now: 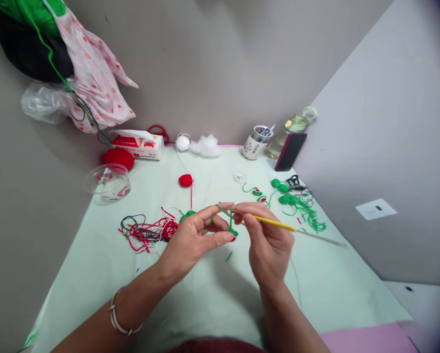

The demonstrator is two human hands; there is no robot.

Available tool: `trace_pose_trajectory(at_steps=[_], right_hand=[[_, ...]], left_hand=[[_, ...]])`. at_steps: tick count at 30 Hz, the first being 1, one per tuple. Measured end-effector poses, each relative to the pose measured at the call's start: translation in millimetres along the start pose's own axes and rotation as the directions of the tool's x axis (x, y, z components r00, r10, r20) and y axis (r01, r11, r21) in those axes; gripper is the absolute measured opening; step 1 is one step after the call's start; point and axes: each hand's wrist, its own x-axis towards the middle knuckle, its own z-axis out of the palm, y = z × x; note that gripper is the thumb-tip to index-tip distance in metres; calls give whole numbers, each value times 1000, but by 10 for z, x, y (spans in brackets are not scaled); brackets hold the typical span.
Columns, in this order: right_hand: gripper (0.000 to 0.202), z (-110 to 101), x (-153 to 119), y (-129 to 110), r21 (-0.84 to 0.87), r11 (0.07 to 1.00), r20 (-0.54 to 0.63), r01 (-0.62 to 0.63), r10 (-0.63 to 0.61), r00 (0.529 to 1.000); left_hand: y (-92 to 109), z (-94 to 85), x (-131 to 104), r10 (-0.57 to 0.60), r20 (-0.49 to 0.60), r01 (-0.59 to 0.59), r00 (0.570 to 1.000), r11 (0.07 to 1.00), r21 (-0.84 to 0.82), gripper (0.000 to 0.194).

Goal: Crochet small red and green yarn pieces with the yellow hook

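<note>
My left hand (199, 233) pinches a small green and red crochet piece (234, 234) between thumb and fingers. Green yarn (230, 219) runs up from the piece and over the raised index finger. My right hand (266, 240) grips a crochet hook (274, 223) by its yellow handle, its metal shaft sticking out to the right. The hook's working tip is close to the green yarn, partly hidden by fingers. Behind my left hand lies a green yarn bundle (187, 214), mostly covered.
Tangled red, black and white yarn (146, 233) lies left, with a red yarn ball (185, 180) beyond. Green yarn scraps (304, 208) lie right. A tissue box (142, 144), plastic tub (111, 184), pen can (255, 143), bottle (284, 135) and phone (291, 152) stand at the back.
</note>
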Motion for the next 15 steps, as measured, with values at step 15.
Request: trace_pose_trajectory(at_steps=[15], right_hand=[[19,-44,-12,-84,157,987,17,11,-14,1000]], left_hand=[[67,38,-25,-8,-195,-38,981,972,-231,43]])
